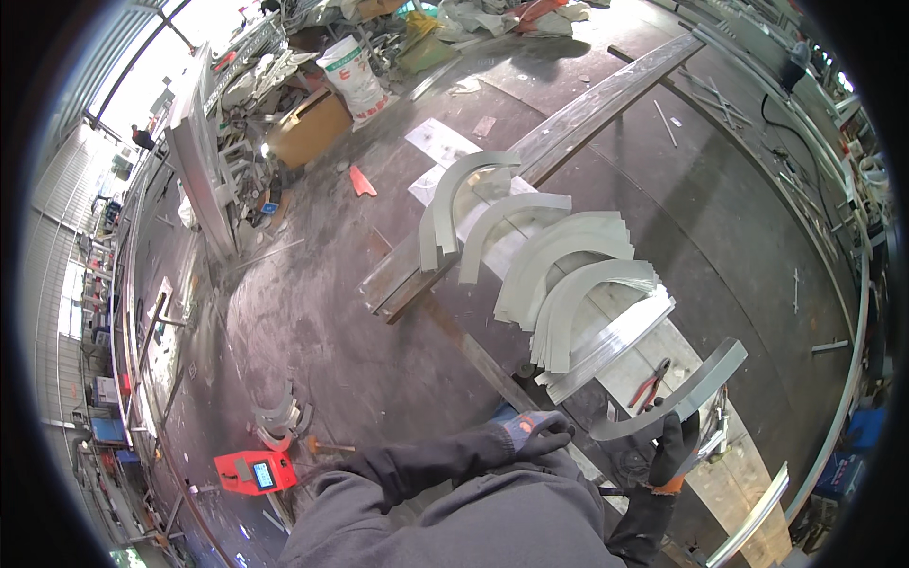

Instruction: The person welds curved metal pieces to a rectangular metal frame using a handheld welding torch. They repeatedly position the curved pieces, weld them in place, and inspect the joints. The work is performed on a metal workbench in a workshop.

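Note:
My right hand, in a dark glove with an orange cuff, grips a curved flat metal strip near its middle and holds it over a pale board. My left hand, in a blue-grey glove with dark fingertips, is in front of my body with its fingers curled in; whatever they hold, if anything, is hidden. Red-handled pliers lie on the board beside the strip. Farther along it are a stack of curved metal strips, a fanned stack and more single arcs.
A long metal beam crosses under the board. At the lower left are a red device with a screen, a hammer and small curved pieces. A cardboard box and a white sack stand by a scrap heap at the back.

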